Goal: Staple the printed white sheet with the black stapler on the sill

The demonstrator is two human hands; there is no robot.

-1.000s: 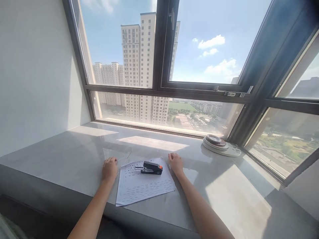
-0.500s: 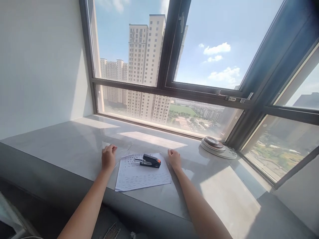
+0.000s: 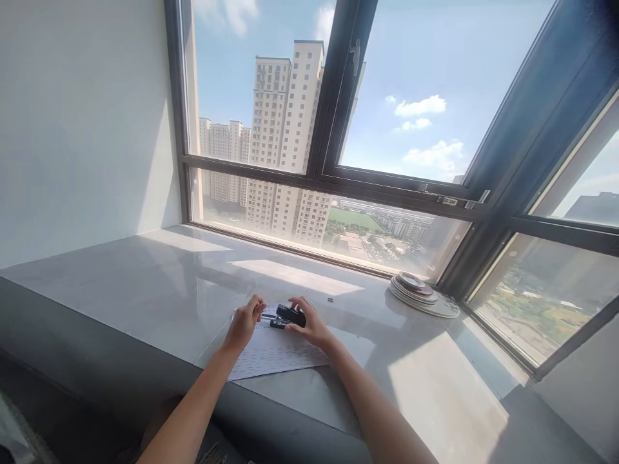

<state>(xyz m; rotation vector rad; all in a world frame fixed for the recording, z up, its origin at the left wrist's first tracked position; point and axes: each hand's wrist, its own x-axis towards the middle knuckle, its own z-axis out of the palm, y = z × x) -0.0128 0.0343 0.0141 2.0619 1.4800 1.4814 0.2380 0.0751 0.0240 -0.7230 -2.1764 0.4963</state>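
A black stapler (image 3: 291,315) lies on printed paper sheets (image 3: 280,354) on the sill, a metal part sticking out of its left end. My right hand (image 3: 312,325) grips the stapler's right end, thumb on the near side and fingers over the top. My left hand (image 3: 247,321) is at the end of the metal part with its fingers pinched together. Whatever is between those fingertips is too small to make out. Beyond my right hand, a small grey strip (image 3: 330,299) rests on the sill.
A stack of plates (image 3: 413,293) stands at the right, near the window corner. The grey sill (image 3: 120,290) runs under a dark-framed window (image 3: 309,180), with a wall (image 3: 87,129) at the left. The sill's front edge drops off nearest me.
Both hands have moved inward, from either side of the paper to the stapler. My right hand has taken hold of the stapler. The small grey strip now shows where my right hand was.
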